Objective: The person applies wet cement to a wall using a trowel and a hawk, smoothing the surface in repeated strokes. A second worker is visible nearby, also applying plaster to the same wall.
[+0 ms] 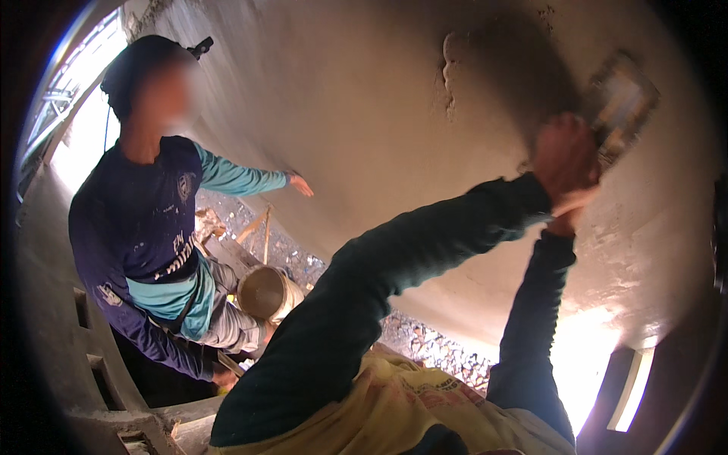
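Note:
A plastering trowel point(626, 102) with a flat, smeared, roughly rectangular blade lies against the wet grey wall point(364, 136) at the upper right. My left hand point(565, 152) is closed at its near end, around the handle. Just below, my right hand point(569, 216) presses up against the left one at the same grip; its fingers are mostly hidden. Both hands and the trowel are somewhat blurred. A raised ridge of plaster point(449, 72) runs down the wall left of the trowel, and the arms cast a dark shadow there.
At the left stands a co-worker point(152, 212) in a dark and teal shirt, one hand point(301, 186) stretched toward the wall. A bucket point(292, 297) is beside that person. Gravel point(436, 349) covers the ground below. Concrete with square openings point(98, 379) lies at the lower left.

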Tool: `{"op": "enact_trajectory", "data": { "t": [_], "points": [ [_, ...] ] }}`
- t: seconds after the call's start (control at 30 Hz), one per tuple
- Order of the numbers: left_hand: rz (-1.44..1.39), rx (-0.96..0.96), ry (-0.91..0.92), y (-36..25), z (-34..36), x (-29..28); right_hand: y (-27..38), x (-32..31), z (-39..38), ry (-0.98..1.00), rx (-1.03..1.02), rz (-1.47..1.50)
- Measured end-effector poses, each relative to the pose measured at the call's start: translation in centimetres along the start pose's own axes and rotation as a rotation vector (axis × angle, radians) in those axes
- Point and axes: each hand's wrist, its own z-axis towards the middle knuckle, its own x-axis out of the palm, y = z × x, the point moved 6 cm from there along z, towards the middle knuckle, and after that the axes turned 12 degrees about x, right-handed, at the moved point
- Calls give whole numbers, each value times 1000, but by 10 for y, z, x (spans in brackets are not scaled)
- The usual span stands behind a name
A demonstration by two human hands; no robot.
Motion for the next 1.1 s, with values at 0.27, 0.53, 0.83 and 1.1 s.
{"op": "enact_trajectory", "data": {
  "t": [0.27,0.53,0.83,1.1],
  "points": [
    [-498,-496,-145,39,-80,-7,45,16,-50,197,-216,-544],
    [-924,-1023,-193,113,-326,26,-86,184,-107,560,-31,-801],
    [-930,-871,-219,107,-261,25,-58,140,-82,432,81,-756],
    [-367,-268,-332,81,-20,-73,106,21,37,8,-617,-834]
  ]
}}
